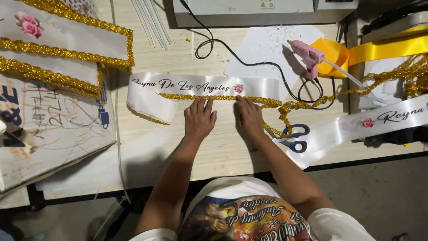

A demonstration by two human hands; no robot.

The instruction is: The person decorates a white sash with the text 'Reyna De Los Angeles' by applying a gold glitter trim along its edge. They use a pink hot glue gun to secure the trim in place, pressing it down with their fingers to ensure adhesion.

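**Both hands press gold trim along a white sash**

Printed T-shirt (243, 218) fills the bottom of the view, closest to the camera, and two bare forearms reach up from it over the wooden desk (223, 151).

Left hand (199, 119) lies palm down, fingers stretched out and close together, its fingertips resting on the gold sequin trim (209, 97) that runs along the lower edge of the white satin sash (187, 85). Right hand (248, 118) lies just beside it, also flat and open, fingertips on the same trim a little further right. Neither hand grips anything; both only press down.

The sash lies flat across the middle of the desk, with dark script lettering and a small pink rose print, and its left end is folded back under itself. Right of the hands the trim leaves the sash and wanders loose over the desk toward the right edge, passing blue-handled scissors (295, 137) that lie near the right forearm. A second white sash (374, 122) runs slantwise at the right.

Behind the sash, a pink glue gun (308, 57) rests on a sheet of white paper (263, 49), its black cord (249, 62) looping across the desk. Yellow ribbon (383, 48) lies beside the gun. At upper left are white sashes edged in gold (62, 44), over a scribbled board (49, 129). Thin clear glue sticks (151, 22) lie at the top.
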